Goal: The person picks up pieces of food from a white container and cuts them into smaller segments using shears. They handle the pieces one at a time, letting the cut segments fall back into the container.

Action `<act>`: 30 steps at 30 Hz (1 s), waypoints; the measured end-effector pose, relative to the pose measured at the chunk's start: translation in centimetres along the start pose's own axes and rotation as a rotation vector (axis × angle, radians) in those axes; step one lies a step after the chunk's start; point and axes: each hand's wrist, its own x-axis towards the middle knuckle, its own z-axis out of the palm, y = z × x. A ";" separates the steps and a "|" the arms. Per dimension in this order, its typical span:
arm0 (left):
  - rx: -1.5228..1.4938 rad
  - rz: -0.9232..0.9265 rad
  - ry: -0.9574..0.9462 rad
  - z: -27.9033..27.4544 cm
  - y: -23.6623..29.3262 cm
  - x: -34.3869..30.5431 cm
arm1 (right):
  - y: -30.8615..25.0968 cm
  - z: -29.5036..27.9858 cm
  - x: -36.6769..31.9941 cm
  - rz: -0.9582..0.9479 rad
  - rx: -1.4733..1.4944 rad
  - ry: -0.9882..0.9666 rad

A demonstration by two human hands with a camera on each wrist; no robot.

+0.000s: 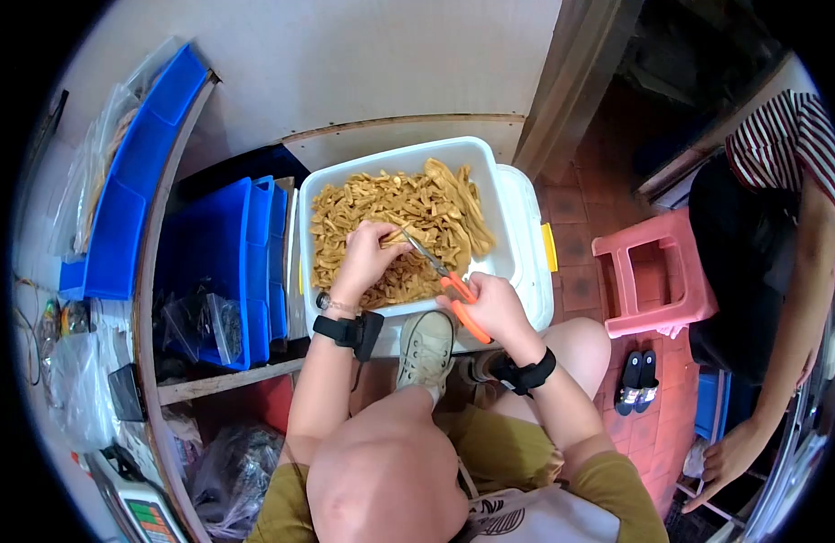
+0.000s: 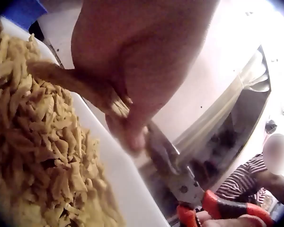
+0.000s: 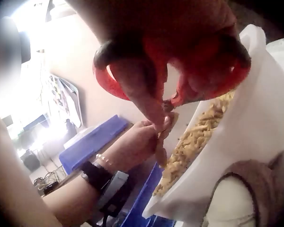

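My left hand (image 1: 372, 255) pinches a yellow-brown strip (image 2: 80, 84) over the pile of cut pieces (image 1: 358, 201) in the white plastic tub (image 1: 390, 158). Orange-handled scissors (image 1: 460, 291) are in my right hand (image 1: 497, 306), fingers through the handle loops. Their blades point up and left, with the tips right at the left fingertips and the strip. In the left wrist view the scissors (image 2: 184, 189) show a metal pivot and red-and-black handles. Longer, larger pieces (image 1: 458, 206) lie along the tub's right side.
A white lid (image 1: 529, 249) stands under the tub's right side. Blue bins (image 1: 254, 262) are at the left, beside a wooden shelf edge (image 1: 227, 380). My shoe (image 1: 426, 348) is against the tub's front. A pink stool (image 1: 648, 271), slippers (image 1: 636, 382) and another person (image 1: 766, 235) are at the right.
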 end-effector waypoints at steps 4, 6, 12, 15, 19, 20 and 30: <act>-0.002 -0.017 0.023 0.0 0.6 -0.1 | -0.2 -0.1 -0.1 0.000 0.081 -0.014; 0.005 -0.009 0.008 -0.1 0.5 -0.1 | -0.2 -0.3 -0.1 0.021 0.065 -0.034; 0.162 0.109 0.018 0.6 1.3 -0.5 | -0.6 -0.5 -0.3 0.038 -0.046 -0.062; 0.229 0.115 -0.009 0.7 1.9 -0.7 | -0.8 -0.4 -0.2 0.033 -0.095 -0.064; 0.296 0.137 0.017 1.2 1.7 -0.9 | -0.4 0.1 0.2 0.048 -0.135 -0.077; 0.337 0.132 0.033 1.4 1.7 -1.0 | -0.1 0.6 0.4 0.052 -0.140 -0.085; -0.365 -0.180 -0.017 2.1 -0.2 -0.5 | 0.4 -1.5 0.2 0.019 -0.033 -0.009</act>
